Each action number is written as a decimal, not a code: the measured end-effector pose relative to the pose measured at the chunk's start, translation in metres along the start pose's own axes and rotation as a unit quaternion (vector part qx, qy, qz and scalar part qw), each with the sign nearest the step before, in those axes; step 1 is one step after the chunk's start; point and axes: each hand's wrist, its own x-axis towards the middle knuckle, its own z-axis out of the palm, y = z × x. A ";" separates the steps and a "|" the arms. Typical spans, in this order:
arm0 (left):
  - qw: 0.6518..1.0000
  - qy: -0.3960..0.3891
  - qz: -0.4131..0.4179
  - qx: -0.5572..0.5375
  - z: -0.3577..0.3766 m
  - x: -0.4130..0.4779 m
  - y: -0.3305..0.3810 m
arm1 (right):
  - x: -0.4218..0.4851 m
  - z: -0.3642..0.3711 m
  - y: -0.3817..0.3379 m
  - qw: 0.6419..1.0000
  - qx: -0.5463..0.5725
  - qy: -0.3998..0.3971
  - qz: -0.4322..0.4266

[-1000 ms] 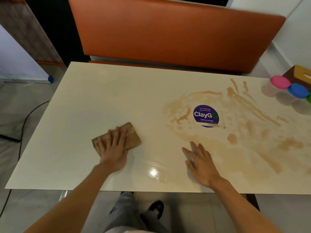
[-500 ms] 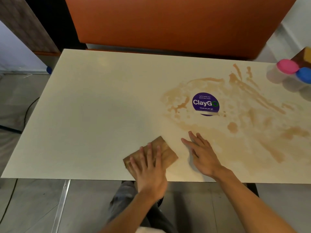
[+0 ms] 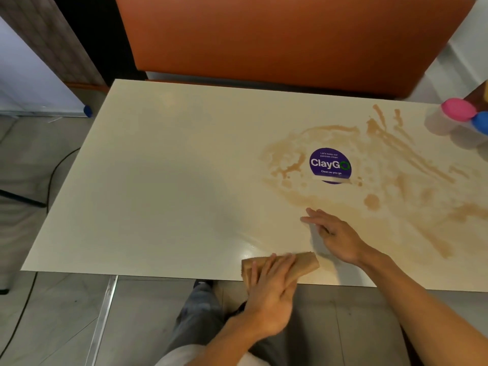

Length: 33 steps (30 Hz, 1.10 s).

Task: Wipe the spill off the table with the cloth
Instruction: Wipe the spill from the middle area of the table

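your left hand (image 3: 269, 294) lies flat on the brown folded cloth (image 3: 305, 263), fingers straight and close together, pressing it down rather than curling round it. the cloth sits at the near edge of the pale surface (image 3: 158, 194), low in the frame and a little right of centre, with your palm hanging past that edge. your right hand (image 3: 340, 237) rests just up and to the right of the cloth, fingers spread and straight on the surface, holding nothing. the spill (image 3: 390, 143) is a wide brown smear over the right half of the frame, with streaks running toward the upper right and thinner patches reaching down to your right hand. a round purple sticker (image 3: 330, 165) reading "claygo" sits inside the smear. at the far right edge stand two clear containers, one with a pink lid (image 3: 459, 109) and one with a blue lid (image 3: 481, 123), touching each other. an orange seat back (image 3: 264, 35) fills the top of the frame.
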 end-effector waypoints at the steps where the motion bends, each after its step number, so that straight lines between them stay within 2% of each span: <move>1: 0.995 -0.008 0.036 -0.088 -0.019 -0.002 0.003 | 0.000 0.000 0.000 1.000 0.023 0.003 0.001; 2: 0.985 -0.009 0.069 -0.156 -0.039 -0.005 0.005 | -0.001 0.000 0.000 0.999 0.047 0.009 0.001; 4: 0.977 0.013 0.087 -0.195 -0.080 -0.005 0.001 | -0.004 0.002 0.000 0.996 0.079 0.032 0.000; 7: 0.971 0.130 0.027 -0.196 -0.130 0.005 -0.018 | -0.006 0.003 0.008 0.997 0.022 0.069 0.007; 8: 0.972 0.161 0.031 -0.168 -0.141 0.011 -0.025 | -0.008 0.004 0.012 0.997 -0.007 0.076 0.016; 10: 0.982 0.179 0.052 -0.027 -0.147 0.030 -0.043 | -0.015 0.003 0.023 0.995 -0.044 0.084 0.040; 13: 0.971 0.114 -0.074 0.194 -0.121 0.052 -0.070 | -0.024 0.005 0.035 0.992 -0.082 0.075 0.052; 16: 0.948 0.092 -0.112 0.282 -0.078 0.053 -0.084 | -0.025 0.009 0.036 0.991 -0.096 0.075 0.047; 19: 0.943 0.104 -0.118 0.293 -0.047 0.053 -0.075 | -0.023 0.011 0.034 0.991 -0.086 0.089 0.051; 22: 0.940 0.081 -0.089 0.320 -0.016 0.043 -0.054 | -0.025 0.012 0.035 0.991 -0.084 0.094 0.049; 28: 0.959 0.031 -0.035 0.280 0.040 0.019 -0.014 | -0.025 0.011 0.035 0.994 -0.065 0.075 0.054; 31: 0.970 -0.020 -0.038 0.240 0.054 0.016 0.000 | -0.027 0.004 0.035 0.996 -0.015 0.070 0.051; 33: 0.978 -0.054 -0.030 0.200 0.056 0.017 0.008 | -0.030 -0.003 0.032 0.993 0.059 0.089 0.046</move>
